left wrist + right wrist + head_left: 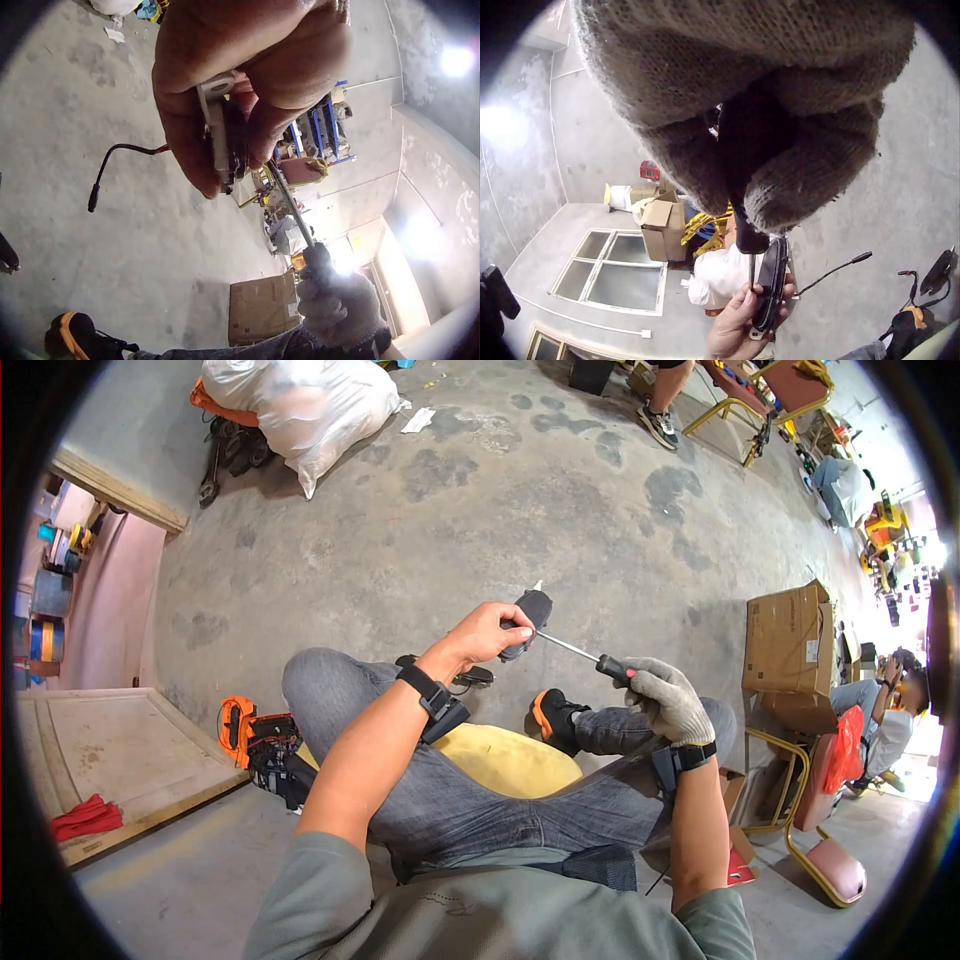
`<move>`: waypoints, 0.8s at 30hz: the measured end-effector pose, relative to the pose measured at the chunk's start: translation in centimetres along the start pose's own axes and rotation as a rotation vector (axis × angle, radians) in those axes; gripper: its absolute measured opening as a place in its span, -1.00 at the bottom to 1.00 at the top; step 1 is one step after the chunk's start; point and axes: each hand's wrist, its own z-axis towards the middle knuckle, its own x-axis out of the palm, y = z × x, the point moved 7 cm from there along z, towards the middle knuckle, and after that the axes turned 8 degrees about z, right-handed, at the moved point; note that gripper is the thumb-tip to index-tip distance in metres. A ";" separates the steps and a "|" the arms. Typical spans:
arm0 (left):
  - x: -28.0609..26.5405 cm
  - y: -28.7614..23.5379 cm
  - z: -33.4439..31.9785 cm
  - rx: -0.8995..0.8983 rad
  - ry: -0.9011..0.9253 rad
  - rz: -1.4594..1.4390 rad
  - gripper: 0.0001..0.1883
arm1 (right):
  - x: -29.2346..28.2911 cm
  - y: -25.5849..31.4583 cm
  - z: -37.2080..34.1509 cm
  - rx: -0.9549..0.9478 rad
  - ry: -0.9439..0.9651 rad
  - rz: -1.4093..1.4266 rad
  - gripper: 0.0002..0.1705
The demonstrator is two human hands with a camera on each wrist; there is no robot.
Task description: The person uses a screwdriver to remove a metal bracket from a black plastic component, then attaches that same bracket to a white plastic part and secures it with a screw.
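Observation:
My bare left hand (488, 635) pinches a black elongated part (533, 610) between thumb and fingers. In the right wrist view this slim part (771, 289) has a metal tab at one end. A short black cable (105, 161) with a small plug sticks out from its side in the left wrist view. My right hand (665, 695), in a grey knit glove, grips the black handle of a screwdriver (612, 668). The screwdriver's thin metal shaft (294, 206) runs across to the left hand, its end at the left thumb and fingertips beside the part; the tip is hidden.
A small black piece (473, 678) lies on the floor by the left knee. Orange and black gear (240, 732) sits left of the legs. A cardboard box (785, 635) and chair (790, 800) stand at right, a white sack (320, 410) far left. Other people are at the right.

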 end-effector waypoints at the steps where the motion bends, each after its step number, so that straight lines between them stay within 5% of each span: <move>1: 0.0 0.0 0.0 0.000 0.001 0.001 -0.90 | 0.0 0.0 0.0 0.007 -0.010 -0.014 -0.55; 8: -0.2 -0.1 0.0 0.009 -0.025 0.092 -0.91 | 0.0 0.0 -0.2 0.012 -0.025 -0.071 -0.55; 13: -0.1 -0.7 -0.3 0.022 -0.050 0.244 -0.91 | 0.2 1.0 -0.2 -0.149 -0.093 -0.321 -0.55; 24: -0.4 0.2 0.1 -0.006 -0.070 0.148 -0.88 | 0.1 1.0 -0.3 -0.111 -0.148 -0.268 -0.56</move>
